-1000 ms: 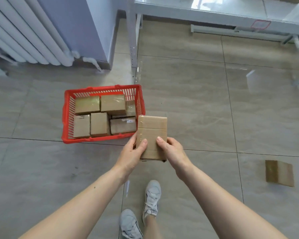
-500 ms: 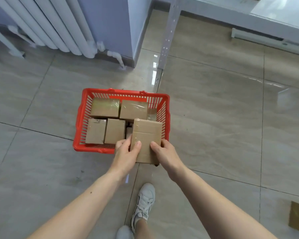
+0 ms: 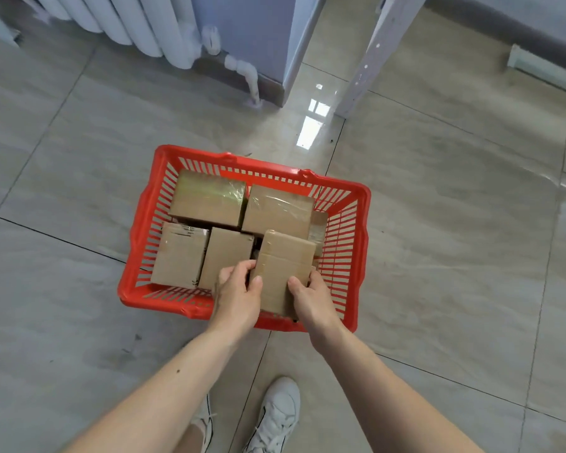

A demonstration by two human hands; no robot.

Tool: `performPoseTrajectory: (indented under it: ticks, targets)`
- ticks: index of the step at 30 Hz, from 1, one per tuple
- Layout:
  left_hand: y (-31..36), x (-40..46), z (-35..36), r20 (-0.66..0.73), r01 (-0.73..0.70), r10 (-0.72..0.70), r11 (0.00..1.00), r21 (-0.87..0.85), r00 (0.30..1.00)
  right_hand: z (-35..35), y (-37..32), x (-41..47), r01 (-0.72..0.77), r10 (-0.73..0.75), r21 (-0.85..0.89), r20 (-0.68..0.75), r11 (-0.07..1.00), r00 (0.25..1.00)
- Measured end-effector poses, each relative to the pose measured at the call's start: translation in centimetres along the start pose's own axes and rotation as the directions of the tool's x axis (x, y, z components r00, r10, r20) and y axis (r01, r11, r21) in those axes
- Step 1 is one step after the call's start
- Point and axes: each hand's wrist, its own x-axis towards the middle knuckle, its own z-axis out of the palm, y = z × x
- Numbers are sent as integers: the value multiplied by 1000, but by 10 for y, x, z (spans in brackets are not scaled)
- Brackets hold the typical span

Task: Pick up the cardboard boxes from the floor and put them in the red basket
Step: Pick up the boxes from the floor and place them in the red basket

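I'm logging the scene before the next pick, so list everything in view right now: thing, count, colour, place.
red slatted plastic basket: one, red, on the floor in the middle of the view.
brown taped cardboard boxes in the basket: four lying in full view plus part of another at the right wall, brown.
brown cardboard box in the grip: one, brown, over the basket's near right part, held by both hands.
white ribbed radiator: one, white, top left by the wall.
white perforated metal table leg: one, white, top centre right.
glossy grey tiled floor: grey-beige, under everything.
white lace-up shoes: two, white, bottom centre.
left hand: one, on the held box's left edge.
right hand: one, on its right edge.
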Motion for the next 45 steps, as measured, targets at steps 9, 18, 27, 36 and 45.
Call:
performPoseTrajectory:
  ticks: [9, 18, 27, 36, 45]
  targets:
    - [-37, 61, 11, 49, 66, -73, 989, 131, 996, 40, 25, 70, -108, 107, -149, -21, 983, 994]
    - [-44, 70, 22, 126, 38, -69, 972, 230, 990, 45, 35, 90, -131, 129, -207, -22, 970, 991]
    - [-8, 25, 0, 132, 89, -113, 980, 180, 985, 13, 9, 32, -134, 128, -112, -63, 985, 990]
    - [86, -57, -11, 160, -24, -12, 975, 222, 987, -65, -25, -73, -109, 116, 59, -134, 992, 984]
    - [165, -132, 20, 338, -234, 129, 928, 290, 932, -150, -11, -149, -46, 162, 329, -334, 943, 929]
